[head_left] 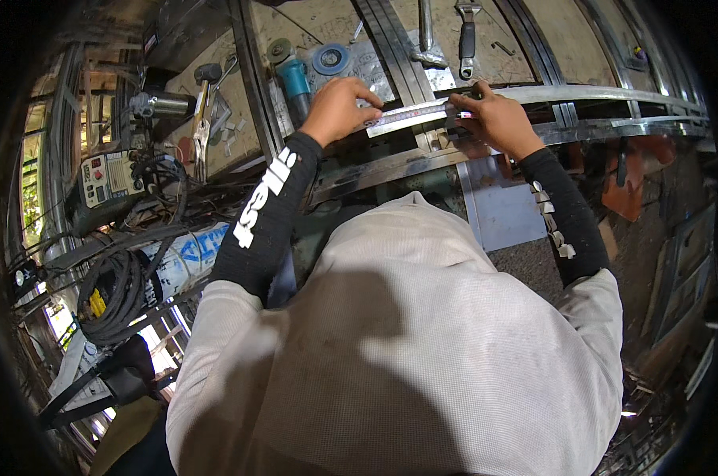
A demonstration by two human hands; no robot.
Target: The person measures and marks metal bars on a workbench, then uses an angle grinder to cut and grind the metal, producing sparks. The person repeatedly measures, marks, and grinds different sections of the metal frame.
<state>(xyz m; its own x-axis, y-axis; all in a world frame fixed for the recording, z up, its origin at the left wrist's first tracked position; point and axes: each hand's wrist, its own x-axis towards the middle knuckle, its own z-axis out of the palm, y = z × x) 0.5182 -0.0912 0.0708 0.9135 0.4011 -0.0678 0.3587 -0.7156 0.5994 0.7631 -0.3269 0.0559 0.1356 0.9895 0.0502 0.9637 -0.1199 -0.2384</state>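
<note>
Whitish measuring tape (410, 117) lies between left hand (339, 109), fingers slightly spread, and right hand (498, 119), fingers curled (around what, I cannot tell).

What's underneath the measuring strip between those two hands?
A pale flat bar shows along the near edge of the measuring strip, and dark metal bars reach its far side. Whatever lies directly beneath is covered and cannot be seen.

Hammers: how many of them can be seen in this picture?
2. A dark-headed, wooden-handled hammer lies at upper left; a grey metal hammer at top centre, beside the black-handled steel wrench. Others may be hidden.
</note>
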